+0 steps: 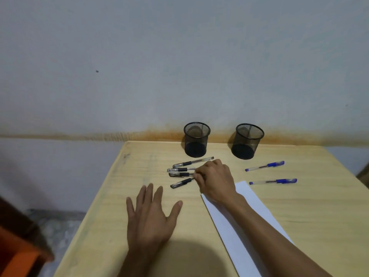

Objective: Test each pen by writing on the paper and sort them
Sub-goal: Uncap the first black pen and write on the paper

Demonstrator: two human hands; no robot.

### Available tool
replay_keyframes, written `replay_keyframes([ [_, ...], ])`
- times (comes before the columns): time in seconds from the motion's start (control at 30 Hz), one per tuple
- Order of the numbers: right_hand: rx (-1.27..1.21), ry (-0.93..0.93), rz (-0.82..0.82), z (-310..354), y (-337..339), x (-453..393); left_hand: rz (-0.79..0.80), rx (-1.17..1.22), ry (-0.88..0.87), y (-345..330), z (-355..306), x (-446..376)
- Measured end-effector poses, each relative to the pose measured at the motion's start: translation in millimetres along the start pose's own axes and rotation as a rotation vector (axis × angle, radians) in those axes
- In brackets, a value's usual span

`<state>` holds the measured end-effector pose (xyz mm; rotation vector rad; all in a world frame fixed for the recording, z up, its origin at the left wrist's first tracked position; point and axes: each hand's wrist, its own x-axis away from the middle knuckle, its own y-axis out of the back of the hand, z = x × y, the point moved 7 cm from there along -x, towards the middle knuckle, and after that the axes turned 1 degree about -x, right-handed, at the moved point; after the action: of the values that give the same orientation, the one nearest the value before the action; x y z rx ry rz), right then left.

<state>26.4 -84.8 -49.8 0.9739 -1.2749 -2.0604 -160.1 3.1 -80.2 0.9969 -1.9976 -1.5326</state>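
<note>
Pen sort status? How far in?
Done: nothing visibly; both mesh pen cups look empty and the paper shows no marks. In hand: right hand reaching into the four black pens; left hand flat on the desk. Left: test and sort all, including two blue pens.

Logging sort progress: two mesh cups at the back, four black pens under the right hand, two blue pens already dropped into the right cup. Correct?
Not quite. The head view shows both blue pens lying on the table, in front of the right cup, not in it. The rest holds: two mesh cups, four black pens at the right hand.
</note>
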Motion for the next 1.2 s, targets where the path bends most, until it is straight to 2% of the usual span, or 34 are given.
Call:
replay_keyframes([
  [0.13, -0.003, 0.016, -0.009, -1.1, -2.7, -1.4, 0.019, 0.012, -0.005, -1.2, 1.7, -1.1],
  [0.23, -0.081, 0.027, -0.098, 7.4, 7.3, 6.2, 0.022, 0.012, -0.012, -2.8, 4.1, -1.3],
  [0.33, -0.369, -0.058, -0.149, 9.3, 29.0, 22.8, -0.002, 0.024, -0.024, -3.8, 5.6, -0.7],
  [0.43, -0.735, -0.275, -0.222, -1.7, 56.1, 54.1, -0.029, 0.047, -0.036, -4.1, 7.2, 0.4],
  [0.53, -1.049, -0.477, -0.291, -12.5, 73.8, 89.3, -0.126, 0.22, -0.065, 2.7, 8.0, 2.1],
  [0.6, -1.175, -0.572, -0.326, -18.4, 79.0, 107.3, -0.236, 0.434, -0.155, 14.9, 3.4, 6.5],
  [0.67, -1.27, -0.612, -0.34, -21.4, 82.0, 117.3, -0.32, 0.556, -0.343, 29.7, -15.4, 16.5],
  [0.77, -1.33, -0.603, -0.326, -20.4, 87.7, 123.2, -0.387, 0.51, -0.57, 42.6, -53.8, 32.6],
  [0.83, -1.347, -0.596, -0.335, -23.6, 90.2, 125.7, -0.437, 0.479, -0.639, 45.2, -73.1, 40.2],
  [0.97, -1.459, -0.604, -0.312, -32.5, 86.9, 129.6, -0.473, 0.479, -0.667, 39.8, -96.1, 48.6],
  [1.1, -1.348, -0.579, -0.19, -39.4, 85.6, 130.1, -0.38, 0.458, -0.671, 31.6, -114.1, 49.2],
  [1.2, -1.304, -0.548, -0.15, -50.8, 86.5, 128.3, -0.394, 0.355, -0.752, 31.8, -130.9, 55.7],
])
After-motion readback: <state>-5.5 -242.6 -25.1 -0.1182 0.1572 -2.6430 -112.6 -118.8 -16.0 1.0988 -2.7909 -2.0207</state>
